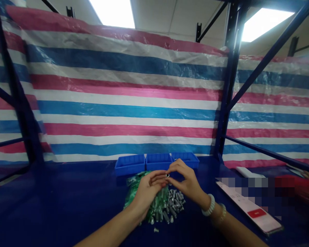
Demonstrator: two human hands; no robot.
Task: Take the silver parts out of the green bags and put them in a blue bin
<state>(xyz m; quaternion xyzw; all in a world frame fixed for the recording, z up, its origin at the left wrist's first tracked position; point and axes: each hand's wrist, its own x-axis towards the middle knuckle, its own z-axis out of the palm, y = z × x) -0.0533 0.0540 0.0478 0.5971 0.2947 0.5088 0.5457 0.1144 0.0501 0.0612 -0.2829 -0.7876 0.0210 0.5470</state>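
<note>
My left hand (pixel 146 188) is closed, thumb against its fingers, above the green plastic bag (pixel 134 192); what lies in its grip is hidden. The thumb and forefinger of my right hand (pixel 186 180) pinch a small metal part (pixel 167 175) with a round, dark-centred end. Both hands' fingertips meet around this part. Below them, a pile of small silvery metal pieces (pixel 173 202), some cylindrical, spreads beside the bag on the dark blue tabletop (pixel 79 202). One loose metal piece (pixel 156 230) lies nearer to me.
Three blue bins (pixel 130 166) stand in a row behind the bag. A phone (pixel 247 206) lies at the right, near a red item (pixel 304 188). Dark blue rack posts (pixel 225 103) rise at both sides, with a striped plastic sheet (pixel 131 109) behind.
</note>
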